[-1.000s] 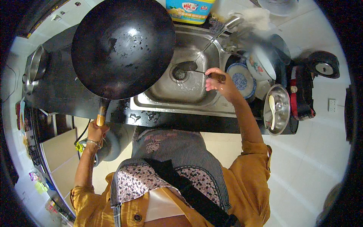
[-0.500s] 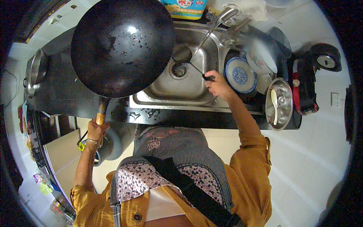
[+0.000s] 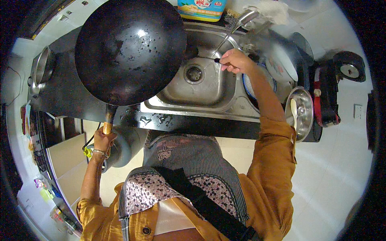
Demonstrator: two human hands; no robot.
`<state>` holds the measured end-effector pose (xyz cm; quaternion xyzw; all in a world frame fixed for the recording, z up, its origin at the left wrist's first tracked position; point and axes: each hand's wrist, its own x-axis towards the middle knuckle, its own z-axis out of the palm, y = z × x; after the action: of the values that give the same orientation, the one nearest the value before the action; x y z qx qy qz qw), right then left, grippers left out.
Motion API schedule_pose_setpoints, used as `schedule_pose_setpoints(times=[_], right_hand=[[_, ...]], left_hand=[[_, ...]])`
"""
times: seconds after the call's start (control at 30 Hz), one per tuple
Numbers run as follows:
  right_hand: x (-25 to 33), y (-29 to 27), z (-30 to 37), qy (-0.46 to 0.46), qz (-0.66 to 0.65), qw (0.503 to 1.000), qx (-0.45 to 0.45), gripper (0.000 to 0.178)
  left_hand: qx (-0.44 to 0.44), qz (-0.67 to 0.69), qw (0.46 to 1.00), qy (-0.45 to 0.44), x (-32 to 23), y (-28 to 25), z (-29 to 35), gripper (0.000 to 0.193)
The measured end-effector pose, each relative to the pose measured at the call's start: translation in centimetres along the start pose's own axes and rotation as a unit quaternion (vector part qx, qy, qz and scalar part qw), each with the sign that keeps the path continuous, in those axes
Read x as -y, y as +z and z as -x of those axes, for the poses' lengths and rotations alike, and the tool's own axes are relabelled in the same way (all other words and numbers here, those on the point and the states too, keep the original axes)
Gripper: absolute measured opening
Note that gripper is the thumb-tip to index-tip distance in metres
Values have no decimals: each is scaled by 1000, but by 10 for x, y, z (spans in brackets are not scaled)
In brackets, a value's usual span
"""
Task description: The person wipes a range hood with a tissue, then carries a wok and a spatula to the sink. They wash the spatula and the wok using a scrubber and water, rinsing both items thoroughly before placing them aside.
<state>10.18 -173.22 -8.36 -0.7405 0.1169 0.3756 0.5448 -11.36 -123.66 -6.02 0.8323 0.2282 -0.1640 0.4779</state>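
Observation:
A large black wok point(image 3: 128, 52), spotted with water drops, hangs over the counter and the sink's left part. Wrapped round the wooden end of its handle point(image 3: 107, 127) is my left hand point(image 3: 103, 141). My right hand point(image 3: 237, 62), above the sink's right side, pinches the black grip of a long-handled utensil point(image 3: 206, 58). Its thin metal shaft points left, and its dark rounded head lies beside the wok's right rim. Whether it is a ladle or a turner I cannot tell. Behind that hand is the tap point(image 3: 241, 21), with what looks like a water stream below it.
The steel sink point(image 3: 173, 96) has a round drain point(image 3: 194, 74). At its right are a blue-patterned bowl point(image 3: 248, 86), partly behind my arm, and a steel bowl point(image 3: 307, 114) with a pale spoon point(image 3: 294, 109). A detergent jug point(image 3: 201, 15) stands behind; another steel bowl point(image 3: 43, 68) sits left.
My right hand has moved up and slightly right, lifting the utensil from near the drain to the wok's right rim. The left hand and wok are nearly still.

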Motion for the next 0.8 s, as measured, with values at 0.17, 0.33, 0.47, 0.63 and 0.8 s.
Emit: schedule_pose_setpoints(times=[0.17,0.33,0.47,0.63,0.8], right_hand=[[22,-16,21,-1,47,999,-9,21],[32,-25,50,-31,21,999,10,21],[35,-22,74,-55,41,998,-6,23],[43,-4,128,-24,97,990,-103,24],[31,-5,166,-21,106,986,-128,24]], left_hand=[[-9,9,1000,0,2,2,2,14],[-9,1,1000,-16,2,2,1,13],[-9,23,1000,-7,7,3,-3,14],[-7,18,1000,-15,8,3,-5,15],[-6,32,999,-18,22,-1,-12,15]])
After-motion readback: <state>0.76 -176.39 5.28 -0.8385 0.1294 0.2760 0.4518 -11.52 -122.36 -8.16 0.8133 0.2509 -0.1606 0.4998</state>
